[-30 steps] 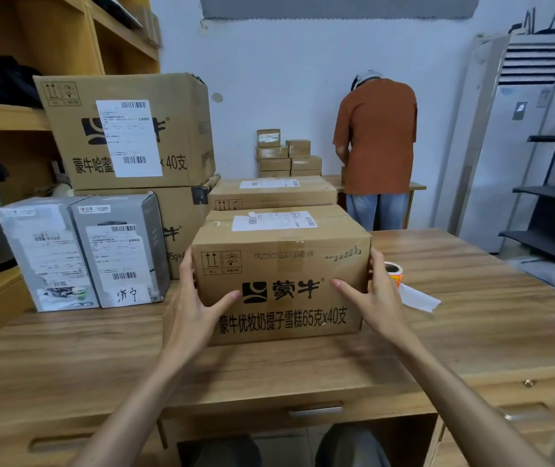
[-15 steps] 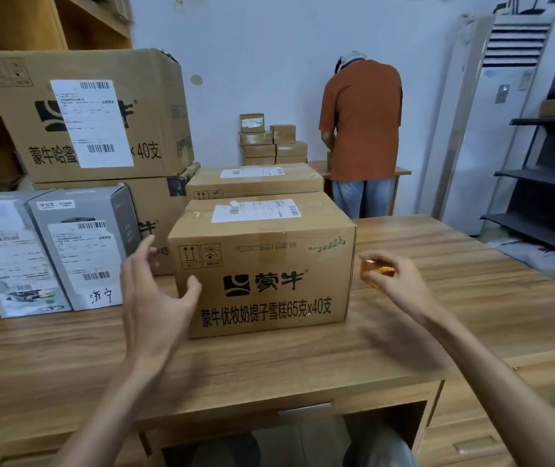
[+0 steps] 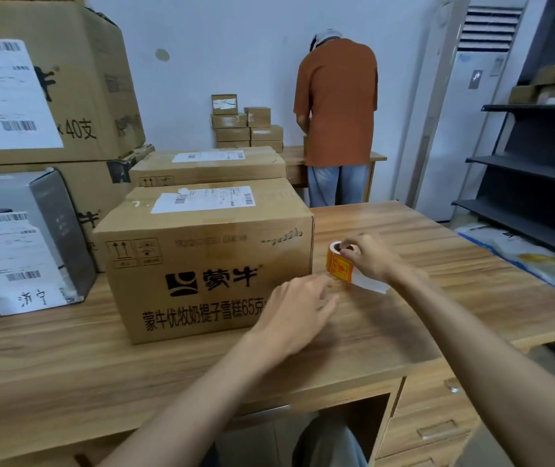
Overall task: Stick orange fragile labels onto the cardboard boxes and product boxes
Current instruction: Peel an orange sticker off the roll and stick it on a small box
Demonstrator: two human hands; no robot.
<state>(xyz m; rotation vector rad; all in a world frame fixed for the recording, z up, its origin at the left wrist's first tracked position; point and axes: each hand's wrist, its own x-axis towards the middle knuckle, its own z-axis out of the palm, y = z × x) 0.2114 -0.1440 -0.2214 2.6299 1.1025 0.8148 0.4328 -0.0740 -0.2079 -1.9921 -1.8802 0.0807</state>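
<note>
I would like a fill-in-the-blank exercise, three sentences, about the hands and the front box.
1. The label roll in the right hand is ___ in colour.
2. The left hand holds ___.
3. The shipping label lies on the ___ face of the front cardboard box.
Answers: orange; nothing; top.

Wooden desk (image 3: 404, 237), person in orange shirt (image 3: 336, 102) at far table (image 3: 379, 157), white air conditioner (image 3: 471, 136), dark shelves (image 3: 532, 170).

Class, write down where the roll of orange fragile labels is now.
The label roll is right of centre in the head view, gripped by the right hand beside the right edge of the front cardboard box, over the wooden desk.
</note>
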